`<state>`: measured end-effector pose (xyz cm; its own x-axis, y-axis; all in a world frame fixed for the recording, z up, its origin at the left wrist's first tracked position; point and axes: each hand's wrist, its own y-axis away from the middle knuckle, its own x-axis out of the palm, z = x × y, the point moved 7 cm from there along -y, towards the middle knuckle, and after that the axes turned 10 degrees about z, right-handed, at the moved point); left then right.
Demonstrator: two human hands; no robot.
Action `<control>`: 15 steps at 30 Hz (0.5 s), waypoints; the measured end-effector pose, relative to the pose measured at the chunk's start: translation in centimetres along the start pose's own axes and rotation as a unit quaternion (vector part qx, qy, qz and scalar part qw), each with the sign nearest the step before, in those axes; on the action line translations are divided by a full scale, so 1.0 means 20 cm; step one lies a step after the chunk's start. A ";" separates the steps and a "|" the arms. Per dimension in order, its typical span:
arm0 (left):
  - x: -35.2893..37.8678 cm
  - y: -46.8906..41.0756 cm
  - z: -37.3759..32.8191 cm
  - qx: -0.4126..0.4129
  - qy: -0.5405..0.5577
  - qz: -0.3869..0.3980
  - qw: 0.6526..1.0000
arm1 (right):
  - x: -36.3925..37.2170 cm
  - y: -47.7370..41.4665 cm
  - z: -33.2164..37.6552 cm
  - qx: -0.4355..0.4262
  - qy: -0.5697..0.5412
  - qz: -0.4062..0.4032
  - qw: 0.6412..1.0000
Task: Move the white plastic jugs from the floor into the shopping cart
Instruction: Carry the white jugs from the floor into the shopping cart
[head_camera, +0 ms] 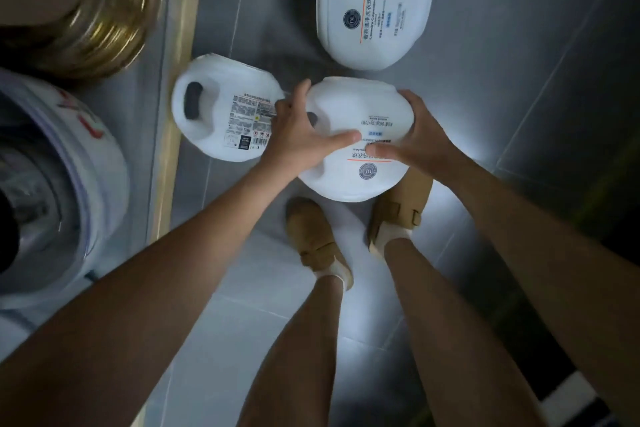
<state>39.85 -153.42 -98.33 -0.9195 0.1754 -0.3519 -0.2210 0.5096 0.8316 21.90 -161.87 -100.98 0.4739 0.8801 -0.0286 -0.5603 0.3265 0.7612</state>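
The person bends over a white laundry-capsule jug [356,139] and clasps it from both sides. The left hand [301,135] is spread wide over the jug's handle side, thumb laid across the label. The right hand [412,139] cups the opposite flank, fingers curled over the far edge and thumb on the label. Whether the jug is off the floor [519,97] yet cannot be told; it sits just above the tan shoes [398,215].

2 more jugs lie on the floor: 1 on its side [225,111] just left of the held jug, another [375,3] beyond it. No shopping cart is in view.

The hold is a squeeze on smooth rounded plastic rather than through the handle, so the jug could slip if it proves heavy. Swinging it left might knock the neighbouring jug.
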 end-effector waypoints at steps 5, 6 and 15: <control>-0.16 0.42 -0.16 0.021 0.017 -0.016 1.000 | 0.01 0.35 0.31 -0.019 0.013 0.001 1.000; -0.20 0.52 -0.19 0.025 0.023 -0.017 0.999 | 0.02 0.44 0.38 -0.024 0.015 -0.002 1.000; -0.65 1.58 -0.52 0.078 0.039 -0.065 0.994 | 0.20 1.33 1.13 -0.078 0.013 -0.008 0.997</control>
<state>41.46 -148.29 -63.01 -0.9103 0.0371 -0.4122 -0.2918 0.6489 0.7027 24.29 -157.48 -66.19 0.4674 0.8821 -0.0577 -0.6521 0.3881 0.6513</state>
